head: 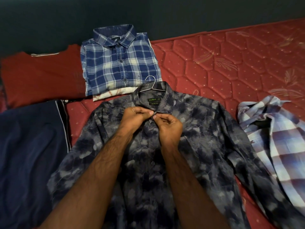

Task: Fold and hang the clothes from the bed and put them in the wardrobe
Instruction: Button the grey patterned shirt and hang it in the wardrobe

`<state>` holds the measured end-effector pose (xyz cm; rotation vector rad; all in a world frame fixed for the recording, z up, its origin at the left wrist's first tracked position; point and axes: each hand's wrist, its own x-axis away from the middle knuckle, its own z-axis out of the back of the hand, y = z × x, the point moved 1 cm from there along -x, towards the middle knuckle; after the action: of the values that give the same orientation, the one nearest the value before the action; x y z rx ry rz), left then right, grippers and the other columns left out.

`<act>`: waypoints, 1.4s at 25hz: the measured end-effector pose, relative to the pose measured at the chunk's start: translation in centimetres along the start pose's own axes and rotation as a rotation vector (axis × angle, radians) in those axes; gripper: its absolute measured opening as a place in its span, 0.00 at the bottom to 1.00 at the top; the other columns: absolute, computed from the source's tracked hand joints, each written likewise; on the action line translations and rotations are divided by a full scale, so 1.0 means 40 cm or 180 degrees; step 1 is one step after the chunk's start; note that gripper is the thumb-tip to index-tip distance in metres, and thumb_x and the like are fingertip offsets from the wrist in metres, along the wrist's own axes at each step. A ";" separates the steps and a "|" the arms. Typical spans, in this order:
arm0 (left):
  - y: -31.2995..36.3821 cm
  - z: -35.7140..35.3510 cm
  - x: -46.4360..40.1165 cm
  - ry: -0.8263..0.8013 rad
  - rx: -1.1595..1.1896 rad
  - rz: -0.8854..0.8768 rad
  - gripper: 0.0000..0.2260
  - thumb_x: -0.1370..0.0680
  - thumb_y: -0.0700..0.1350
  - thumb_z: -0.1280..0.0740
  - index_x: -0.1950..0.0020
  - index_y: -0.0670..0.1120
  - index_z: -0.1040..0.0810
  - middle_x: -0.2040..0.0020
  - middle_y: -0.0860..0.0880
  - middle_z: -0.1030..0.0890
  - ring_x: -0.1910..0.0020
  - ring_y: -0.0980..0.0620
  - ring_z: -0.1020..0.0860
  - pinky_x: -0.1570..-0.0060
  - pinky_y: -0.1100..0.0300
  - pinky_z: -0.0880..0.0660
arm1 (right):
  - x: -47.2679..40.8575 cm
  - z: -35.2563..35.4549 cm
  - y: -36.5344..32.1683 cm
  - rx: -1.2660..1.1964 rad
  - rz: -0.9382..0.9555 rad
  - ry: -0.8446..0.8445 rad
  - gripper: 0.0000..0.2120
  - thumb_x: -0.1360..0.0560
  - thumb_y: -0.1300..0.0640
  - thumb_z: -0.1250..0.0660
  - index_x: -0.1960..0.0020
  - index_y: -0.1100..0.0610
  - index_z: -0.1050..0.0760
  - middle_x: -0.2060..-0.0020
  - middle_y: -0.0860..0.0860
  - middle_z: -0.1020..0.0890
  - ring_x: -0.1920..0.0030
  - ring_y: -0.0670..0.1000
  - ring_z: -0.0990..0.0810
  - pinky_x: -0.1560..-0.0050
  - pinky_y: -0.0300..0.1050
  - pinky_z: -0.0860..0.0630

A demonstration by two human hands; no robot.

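— Mattress (222, 63) first: what is it like?

— Red and quilted, with a gold leaf pattern, lying bare with no sheet over it. It fills most of the view. Along the far side runs a dark wall (148, 12), and the room is dim.

— What lies on the bed?

— At the middle, nearest the person, a dark blue-grey patterned shirt (206, 146) is spread flat, front up, collar at the far end. A thin metal hanger (152, 86) sits inside the collar, its hook pointing far. Just beyond the collar is a folded blue plaid shirt (118, 63), resting on a folded white piece (112, 95). To its left lies a folded red garment (42, 76). Near left is a dark navy garment (28, 146) with a white stripe down its edge. At the right a pale blue and maroon checked shirt (277, 138) lies crumpled and unfolded.

— And the hands?

— Both meet at the top of the patterned shirt's placket, just below the collar. The left hand (137, 118) has its fingers curled, pinching the fabric edge at the top button. The right hand (170, 128) is curled too, thumb and forefinger pinching the opposite edge. The fingertips nearly touch one another. Both forearms reach out over the shirt front.
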<state>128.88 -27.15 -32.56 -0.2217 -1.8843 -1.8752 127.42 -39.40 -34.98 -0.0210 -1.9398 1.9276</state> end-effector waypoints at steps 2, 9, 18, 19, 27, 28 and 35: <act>-0.004 0.000 0.002 -0.0062 0.0031 -0.0078 0.05 0.28 0.33 0.24 0.54 0.38 0.16 0.64 0.50 0.15 0.65 0.59 0.17 0.60 0.69 0.22 | -0.002 -0.003 0.009 0.0123 0.0067 0.0045 0.02 0.27 0.62 0.23 0.55 0.58 0.15 0.61 0.52 0.13 0.60 0.49 0.14 0.56 0.42 0.18; -0.045 -0.003 0.009 -0.0004 -0.0416 -0.0673 0.10 0.28 0.34 0.24 0.53 0.47 0.16 0.60 0.51 0.16 0.63 0.63 0.20 0.56 0.69 0.24 | -0.001 -0.012 0.013 0.0487 0.0153 0.0142 0.01 0.25 0.60 0.25 0.54 0.56 0.17 0.62 0.46 0.15 0.63 0.44 0.17 0.59 0.35 0.22; -0.065 -0.002 0.005 0.0254 -0.0630 -0.0728 0.11 0.25 0.36 0.26 0.55 0.53 0.16 0.58 0.53 0.14 0.57 0.55 0.17 0.47 0.56 0.20 | 0.001 -0.008 0.026 0.0475 0.0136 0.0083 0.02 0.24 0.57 0.25 0.52 0.54 0.16 0.61 0.46 0.14 0.61 0.49 0.16 0.58 0.43 0.19; -0.062 -0.002 0.006 0.0233 -0.0592 -0.0686 0.11 0.25 0.35 0.27 0.55 0.52 0.16 0.58 0.52 0.14 0.58 0.57 0.18 0.48 0.58 0.21 | 0.001 -0.007 0.026 0.0474 0.0133 0.0061 0.02 0.24 0.57 0.25 0.52 0.55 0.16 0.60 0.47 0.14 0.61 0.48 0.16 0.58 0.42 0.19; -0.066 -0.001 -0.004 0.0318 -0.0831 -0.0605 0.06 0.24 0.45 0.29 0.60 0.55 0.19 0.60 0.54 0.15 0.56 0.52 0.17 0.42 0.44 0.22 | 0.014 -0.003 0.018 0.0641 0.0343 0.0088 0.02 0.25 0.59 0.25 0.53 0.53 0.17 0.62 0.42 0.16 0.63 0.43 0.20 0.59 0.38 0.23; -0.068 -0.006 -0.002 0.0385 -0.0931 -0.0615 0.04 0.26 0.49 0.31 0.60 0.57 0.19 0.61 0.56 0.16 0.56 0.52 0.17 0.41 0.42 0.23 | 0.015 -0.003 0.018 0.0621 0.0363 0.0052 0.03 0.25 0.59 0.24 0.53 0.52 0.17 0.62 0.43 0.16 0.63 0.44 0.19 0.59 0.38 0.22; -0.069 -0.010 -0.005 0.0308 -0.0805 -0.0514 0.08 0.33 0.57 0.29 0.58 0.56 0.18 0.62 0.54 0.15 0.57 0.51 0.16 0.43 0.46 0.21 | 0.017 -0.012 0.038 0.0697 0.0419 0.0149 0.07 0.27 0.59 0.24 0.55 0.48 0.19 0.59 0.46 0.16 0.57 0.51 0.18 0.52 0.51 0.19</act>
<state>127.94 -27.65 -35.15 -0.0594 -1.6419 -2.1918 126.54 -38.67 -36.29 -0.1338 -1.7265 2.1950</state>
